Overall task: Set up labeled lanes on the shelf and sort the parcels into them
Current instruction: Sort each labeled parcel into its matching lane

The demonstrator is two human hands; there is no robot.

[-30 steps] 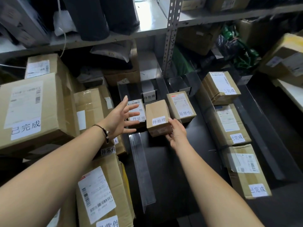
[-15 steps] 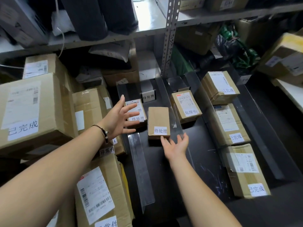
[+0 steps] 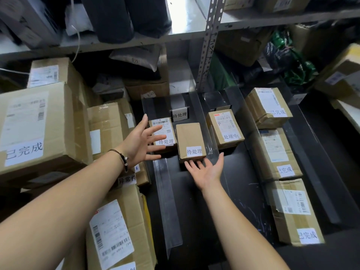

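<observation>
A small brown parcel (image 3: 190, 140) with a white 待处理 label lies flat on the black shelf (image 3: 239, 172), in the lane behind the standing 待处理 sign (image 3: 179, 114). My right hand (image 3: 207, 170) is open, palm up, fingertips just below that parcel's near edge. My left hand (image 3: 141, 143) is open with fingers spread, hovering over another 待处理 parcel (image 3: 165, 136) to the left. A 处理中 parcel (image 3: 226, 128) sits in the lane to the right. Three 已完成 parcels (image 3: 276, 152) line the far right lane.
Clear plastic dividers (image 3: 167, 201) separate the lanes. Large cardboard boxes (image 3: 37, 125) are stacked at the left, one labelled 异常件 (image 3: 126, 179). A metal upright (image 3: 209, 45) and upper shelf stand behind. More boxes and green bags (image 3: 292, 63) crowd the back right.
My right hand let go of the middle parcel, which now lies flat in its lane, and drew back slightly with the palm turned up. My left hand stayed spread over the left parcel.
</observation>
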